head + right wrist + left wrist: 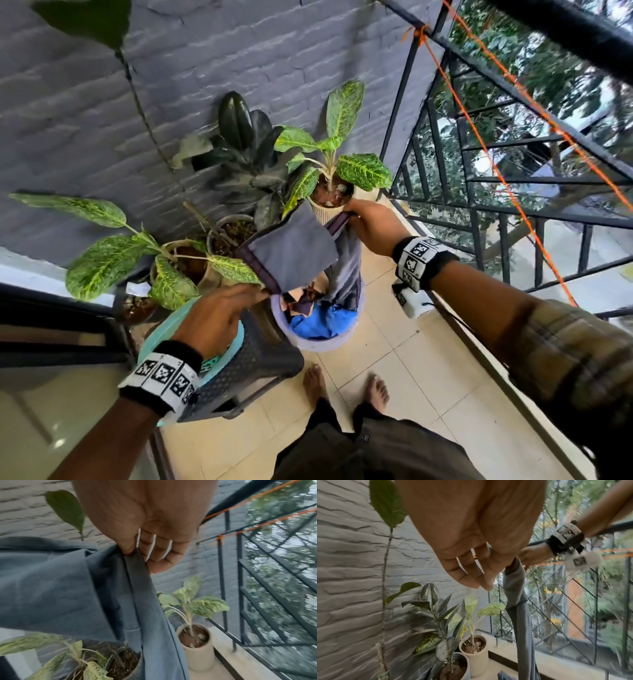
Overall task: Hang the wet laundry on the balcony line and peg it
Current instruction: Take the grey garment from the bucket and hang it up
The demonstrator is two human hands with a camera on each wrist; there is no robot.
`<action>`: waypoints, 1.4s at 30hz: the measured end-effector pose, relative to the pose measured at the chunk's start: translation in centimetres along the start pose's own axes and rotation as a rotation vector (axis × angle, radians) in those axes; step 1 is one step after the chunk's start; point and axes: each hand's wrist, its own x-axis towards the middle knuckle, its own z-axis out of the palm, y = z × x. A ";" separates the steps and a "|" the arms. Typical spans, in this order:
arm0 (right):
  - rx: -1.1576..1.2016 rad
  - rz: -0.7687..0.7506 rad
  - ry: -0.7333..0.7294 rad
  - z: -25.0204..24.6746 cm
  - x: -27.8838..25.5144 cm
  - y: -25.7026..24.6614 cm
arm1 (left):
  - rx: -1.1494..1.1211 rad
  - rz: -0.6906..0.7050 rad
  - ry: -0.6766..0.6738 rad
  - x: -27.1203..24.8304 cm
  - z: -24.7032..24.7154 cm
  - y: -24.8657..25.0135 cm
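Observation:
A grey garment (298, 253) with a dark band along its top edge is stretched between both hands above a lilac bucket (318, 342). My left hand (219, 318) pinches one end of the band, my right hand (371, 222) pinches the other end. In the right wrist view the thumb and fingers (130, 547) clamp the dark band of the grey garment (85, 588). The cloth (520, 615) hangs down past the left hand (479, 547) in the left wrist view. An orange line (507, 185) runs along the railing at the right, apart from both hands.
The bucket holds blue laundry (322, 323) and other cloth. Several potted plants (329, 161) stand against the grey brick wall (102, 120). A black stool (253, 370) sits under my left hand. Black railing (507, 219) bounds the right side; bare feet (346, 387) stand on the tiled floor.

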 end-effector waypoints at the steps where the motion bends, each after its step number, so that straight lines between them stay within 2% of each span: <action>1: -0.011 0.082 0.031 -0.1 0.0 0.7 | -0.023 -0.021 -0.001 0.1 -0.3 -0.2; 3: -0.039 0.165 0.097 -0.4 0.0 1.8 | -0.029 -0.061 -0.030 0.3 -0.9 -0.6; 5: -0.036 0.147 0.065 -0.7 -0.3 1.9 | -0.016 -0.052 -0.066 1.1 -1.2 -0.9; 9: -0.131 -0.096 -0.289 0.4 -1.9 -1.2 | -0.028 -0.014 -0.075 4.0 -0.8 0.0; 12: -0.249 -0.183 -0.438 2.1 -2.0 -3.8 | -0.066 0.034 -0.066 7.1 0.1 2.0; 14: -0.284 -0.201 -0.443 3.0 -1.8 -4.8 | -0.116 0.020 -0.085 8.8 0.6 4.0; 18: -0.229 -0.121 -0.338 3.5 -1.5 -4.7 | -0.202 -0.165 -0.208 11.1 2.7 5.6; 21: -0.189 -0.097 -0.269 3.2 -1.8 -3.5 | -0.213 -0.234 -0.263 11.8 4.3 5.6; 25: -0.075 -0.146 -0.236 3.1 -2.6 -2.6 | -0.057 -0.198 -0.149 12.5 4.3 6.1; 28: 0.089 -0.048 -0.171 2.9 -3.1 -1.8 | -0.017 -0.151 -0.023 12.8 2.2 6.3; 30: 0.125 0.046 -0.195 3.3 -3.6 -1.2 | -0.006 -0.155 0.008 12.9 0.4 6.8; 33: 0.043 0.187 -0.335 5.4 -4.4 0.1 | -0.092 -0.155 0.048 12.9 -1.8 7.6; 35: 0.016 0.269 -0.368 7.2 -4.6 1.0 | -0.142 -0.138 0.107 13.1 -3.1 8.3; 39: 0.062 0.399 -0.293 9.3 -4.4 1.5 | -0.254 -0.087 0.256 13.5 -5.9 9.0; 42: 0.102 0.343 -0.195 9.3 -3.5 1.1 | -0.353 -0.075 0.332 12.9 -7.7 8.5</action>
